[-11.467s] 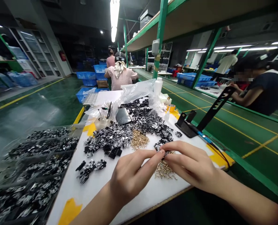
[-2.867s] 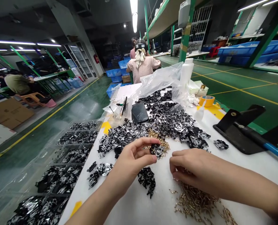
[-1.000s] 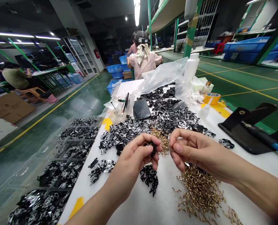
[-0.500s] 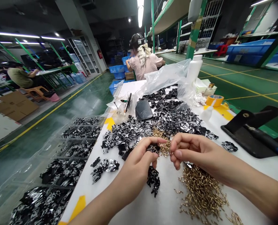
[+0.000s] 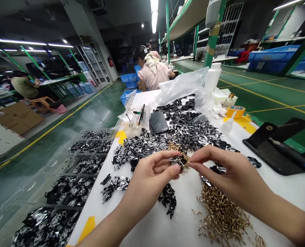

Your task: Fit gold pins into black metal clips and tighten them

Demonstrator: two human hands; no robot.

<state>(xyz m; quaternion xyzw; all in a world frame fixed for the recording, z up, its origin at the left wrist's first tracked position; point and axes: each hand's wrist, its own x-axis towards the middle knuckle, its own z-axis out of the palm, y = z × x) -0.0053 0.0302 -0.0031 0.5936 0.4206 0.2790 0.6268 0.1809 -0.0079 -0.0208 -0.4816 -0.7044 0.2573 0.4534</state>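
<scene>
As we look down over the white surface [image 5: 183, 230], we see the left hand [image 5: 154, 176] raised above it, its grip pinching a black-and-silver part [image 5: 177, 160] between thumb and fingers. The right hand [image 5: 229, 175] faces it, thumb and forefinger pressed together at the right edge of that part; we cannot tell whether a tiny piece lies between the tips. Below the right hand we note a loose pile of brass-coloured pieces [image 5: 224, 216]; a second brass-coloured heap [image 5: 173, 146] is partly hidden behind the fingers. A group of black parts [image 5: 169, 202] lies below the left fingertips, and a small cluster [image 5: 115, 185] rests left of that hand. Farther back we find a broad black-and-silver heap [image 5: 142, 145], a dark flat slab [image 5: 158, 122], a white bottle [image 5: 213, 77] and an orange tape roll [image 5: 235, 112]. At right stands a black holder [image 5: 261, 137] with a black-and-blue tool [image 5: 293, 156]; at left, a clear compartmented tray [image 5: 71, 207] holds further parts.
</scene>
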